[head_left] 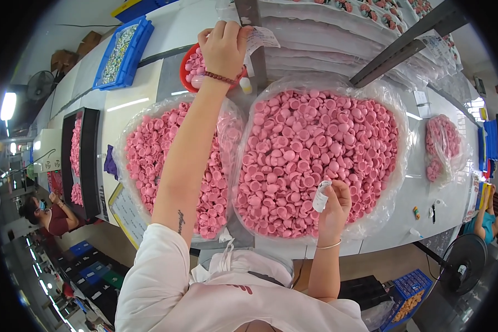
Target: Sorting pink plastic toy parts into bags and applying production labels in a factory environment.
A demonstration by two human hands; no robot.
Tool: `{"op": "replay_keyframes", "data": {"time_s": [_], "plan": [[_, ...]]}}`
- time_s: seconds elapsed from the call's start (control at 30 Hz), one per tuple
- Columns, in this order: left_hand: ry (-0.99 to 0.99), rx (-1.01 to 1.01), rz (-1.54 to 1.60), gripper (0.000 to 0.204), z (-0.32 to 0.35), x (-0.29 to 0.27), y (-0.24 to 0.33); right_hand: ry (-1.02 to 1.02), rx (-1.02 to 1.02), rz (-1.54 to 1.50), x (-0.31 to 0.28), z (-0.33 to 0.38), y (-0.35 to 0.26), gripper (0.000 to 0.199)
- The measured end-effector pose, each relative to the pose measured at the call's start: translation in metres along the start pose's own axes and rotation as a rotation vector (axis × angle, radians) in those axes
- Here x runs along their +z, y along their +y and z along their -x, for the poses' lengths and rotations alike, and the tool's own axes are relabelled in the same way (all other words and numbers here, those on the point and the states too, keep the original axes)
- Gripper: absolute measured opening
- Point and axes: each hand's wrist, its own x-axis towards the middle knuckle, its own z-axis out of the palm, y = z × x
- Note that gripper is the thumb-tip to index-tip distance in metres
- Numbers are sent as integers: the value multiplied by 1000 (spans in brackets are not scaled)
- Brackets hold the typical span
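Note:
My left hand (225, 47) reaches far forward over a red bowl (185, 71) of pink pieces. Its fingers are bent and closed; what they grip is hidden. Beside its thumb a printed paper slip (264, 37) lies against a metal post (253, 55); I cannot tell whether they touch. Nearer to me, my right hand (336, 209) pinches a small white piece with dark marks (321, 197), perhaps a curled label. Under that hand spreads a big clear bag of hollow pink rounded caps (315, 144). Another such bag of caps (149, 149) lies beneath my left forearm.
A blue tray (122, 52) of small parts stands far left, with a black tray (82, 166) of pink pieces nearer. Layered sheets hang behind the slanted metal bar (406, 47). On the right are a smaller bag (442, 146) and a fan (463, 264). Other people sit at both sides.

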Motion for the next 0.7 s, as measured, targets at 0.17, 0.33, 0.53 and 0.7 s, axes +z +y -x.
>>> {"op": "replay_keyframes", "data": {"time_s": [0.17, 0.33, 0.53, 0.7], "plan": [[-78, 55, 3, 16, -7, -10, 0, 9, -1, -18, -4, 0, 2, 14], [-160, 10, 10, 16, -10, -13, 1, 6, 9, -21, -5, -1, 7, 13], [-271, -146, 156, 24, -14, -20, 6, -20, 2, -40, -3, 1, 8, 12], [-489, -404, 310, 29, -29, -33, 8, -19, -13, -50, -1, 2, 5, 12]]}}
